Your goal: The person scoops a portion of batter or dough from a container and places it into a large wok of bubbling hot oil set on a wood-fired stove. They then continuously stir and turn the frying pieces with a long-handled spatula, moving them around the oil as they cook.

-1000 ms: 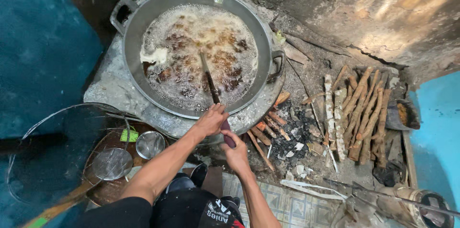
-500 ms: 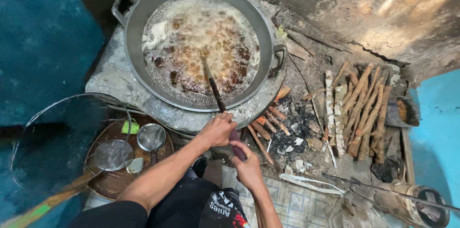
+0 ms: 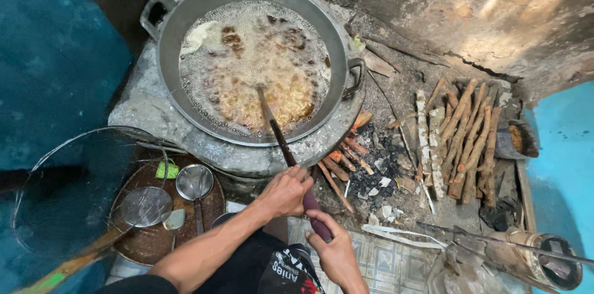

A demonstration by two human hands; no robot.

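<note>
Gripped long-handled stirring utensil (image 3: 284, 145) with both hands: left hand (image 3: 286, 192) closed higher on shaft, right hand (image 3: 331, 246) closed around dark handle end. Long axis ran diagonally, working end pointing up-left into bubbling oil of big metal wok (image 3: 170, 77), handle toward body. Firewood sticks (image 3: 464, 136) lay right.

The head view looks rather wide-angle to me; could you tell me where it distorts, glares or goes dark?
Head view: wide-lens bulge bends the wok rim and wall edges; bright wash on the upper-right wall; deep shadow at top left; both hands, left hand and right hand, stay sharp on the stirring stick.
</note>
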